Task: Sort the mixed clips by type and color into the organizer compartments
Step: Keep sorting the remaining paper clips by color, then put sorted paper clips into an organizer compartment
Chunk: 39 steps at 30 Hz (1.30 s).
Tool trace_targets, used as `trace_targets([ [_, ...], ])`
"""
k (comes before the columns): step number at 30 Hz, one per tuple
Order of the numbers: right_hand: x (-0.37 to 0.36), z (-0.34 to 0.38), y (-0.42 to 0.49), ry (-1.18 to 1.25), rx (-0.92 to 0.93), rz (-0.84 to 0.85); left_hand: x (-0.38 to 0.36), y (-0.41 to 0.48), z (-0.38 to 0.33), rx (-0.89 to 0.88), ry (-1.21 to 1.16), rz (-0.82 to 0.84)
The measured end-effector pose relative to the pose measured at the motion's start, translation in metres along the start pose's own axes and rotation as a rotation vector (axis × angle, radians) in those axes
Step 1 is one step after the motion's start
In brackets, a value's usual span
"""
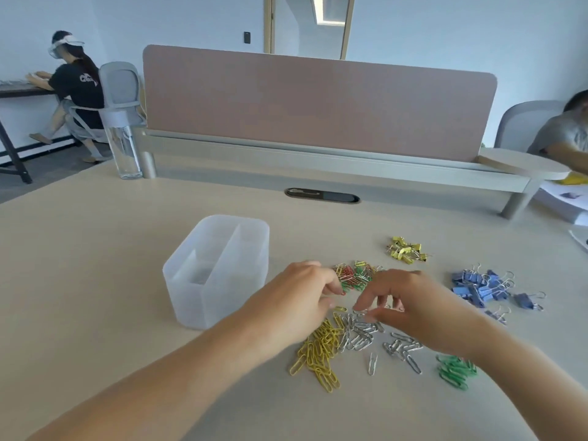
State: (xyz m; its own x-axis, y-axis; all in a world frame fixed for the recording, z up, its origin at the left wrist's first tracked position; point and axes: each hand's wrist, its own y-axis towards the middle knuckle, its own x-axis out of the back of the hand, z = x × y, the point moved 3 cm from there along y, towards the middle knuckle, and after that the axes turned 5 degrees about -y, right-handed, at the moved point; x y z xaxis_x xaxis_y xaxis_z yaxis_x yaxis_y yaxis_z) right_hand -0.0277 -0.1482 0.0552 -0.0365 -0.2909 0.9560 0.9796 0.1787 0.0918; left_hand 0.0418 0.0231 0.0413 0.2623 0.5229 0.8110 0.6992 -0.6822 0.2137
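- My left hand (pixel 305 297) hovers over the near edge of the mixed clip pile (pixel 354 276), fingers curled; a red clip (pixel 342 293) sits at the fingertips, though I cannot tell if it is truly pinched.
- My right hand (pixel 410 303) hangs just right of it, thumb and forefinger nearly closed above the silver clips (pixel 362 335); whether they hold one I cannot tell.
- Yellow paper clips (pixel 319 351) lie near, left of the silver ones; green paper clips (pixel 455 370) lie near right.
- Blue binder clips (pixel 477 286) sit far right, yellow binder clips (pixel 404 249) beyond them.
- The translucent organizer (pixel 203 300) stands to the left on the table (pixel 95 249); I see no clips in its compartments.
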Motion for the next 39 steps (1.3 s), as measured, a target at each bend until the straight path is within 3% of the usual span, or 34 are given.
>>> trace_targets([
  [7, -0.026, -0.002, -0.013, 0.09, 0.164, -0.102, -0.024, -0.009, 0.013, -0.11, 0.137, 0.17],
  [20, -0.022, -0.022, -0.018, 0.226, 0.1, -0.011, -0.019, -0.005, 0.021, -0.128, 0.065, 0.1],
  [27, -0.036, -0.023, -0.011, -0.083, 0.128, -0.151, -0.017, -0.008, 0.017, -0.227, 0.104, 0.204],
  [33, -0.032, -0.02, -0.013, -0.01, 0.082, -0.131, -0.008, -0.006, 0.022, -0.046, 0.08, 0.113],
  [39, -0.044, -0.003, -0.007, 0.03, 0.085, -0.035, -0.011, -0.011, 0.028, 0.018, 0.175, 0.267],
])
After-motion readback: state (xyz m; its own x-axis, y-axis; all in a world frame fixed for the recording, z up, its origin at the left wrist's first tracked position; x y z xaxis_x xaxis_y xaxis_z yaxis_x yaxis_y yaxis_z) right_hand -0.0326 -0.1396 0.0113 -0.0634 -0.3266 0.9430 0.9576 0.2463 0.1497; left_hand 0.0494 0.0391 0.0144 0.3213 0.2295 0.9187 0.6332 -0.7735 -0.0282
